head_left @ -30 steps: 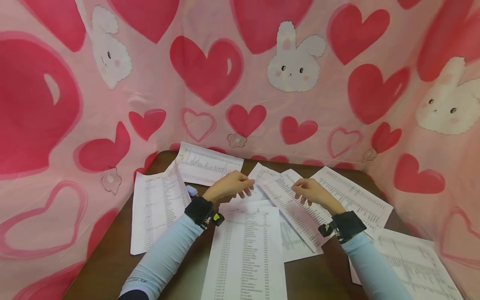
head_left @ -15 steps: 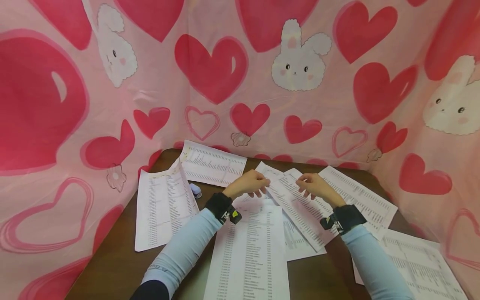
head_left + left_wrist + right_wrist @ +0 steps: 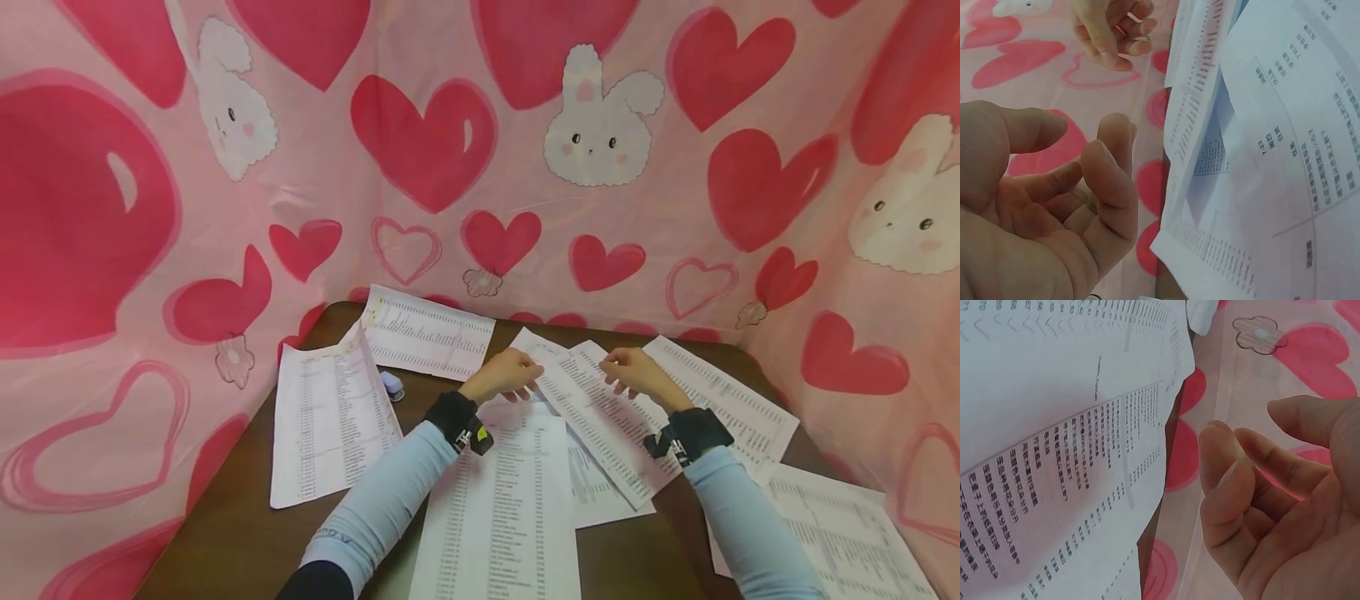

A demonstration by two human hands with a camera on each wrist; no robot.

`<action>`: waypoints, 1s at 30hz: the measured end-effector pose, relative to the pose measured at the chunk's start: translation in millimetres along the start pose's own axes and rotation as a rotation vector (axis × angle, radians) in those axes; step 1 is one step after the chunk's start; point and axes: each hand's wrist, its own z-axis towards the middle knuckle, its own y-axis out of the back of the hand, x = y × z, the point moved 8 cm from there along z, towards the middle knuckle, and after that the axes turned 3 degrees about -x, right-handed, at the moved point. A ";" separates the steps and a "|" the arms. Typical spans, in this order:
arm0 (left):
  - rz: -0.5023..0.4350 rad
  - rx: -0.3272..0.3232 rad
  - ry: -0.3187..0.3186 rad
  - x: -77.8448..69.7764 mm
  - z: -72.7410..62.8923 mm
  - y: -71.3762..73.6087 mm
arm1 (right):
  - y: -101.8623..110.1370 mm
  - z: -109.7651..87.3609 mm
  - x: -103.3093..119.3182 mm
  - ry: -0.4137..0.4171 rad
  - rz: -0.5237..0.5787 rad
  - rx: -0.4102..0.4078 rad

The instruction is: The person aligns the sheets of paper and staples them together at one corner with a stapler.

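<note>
Your left hand and right hand hover over thin, overlapping white printed paper sheets mid-way across the dark brown, wood-look tabletop; fingers loosely bent, gripping nothing. A low sweep could skid these smooth layers apart. Leftward, the buckled-edged white paper sheet may snag your wrinkled pale-blue fabric sleeve.

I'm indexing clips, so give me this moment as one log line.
left hand: empty, above sheets | right hand: empty, above sheets | table: sheets spread, some overlapping
</note>
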 end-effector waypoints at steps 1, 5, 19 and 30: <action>-0.001 -0.007 0.003 0.6 0.9 -0.4 | 0.7 1.1 -0.7 0.003 0.002 -0.005; 0.020 -0.016 0.004 2.5 3.8 -4.9 | 4.0 5.0 -7.7 0.010 -0.018 -0.025; 0.261 -0.137 0.016 9.4 10.9 -8.5 | 17.7 11.4 -35.4 -0.056 -0.155 -0.083; 0.167 -0.111 0.083 33.6 17.2 -12.0 | 19.3 19.5 -39.9 0.011 -0.292 -0.120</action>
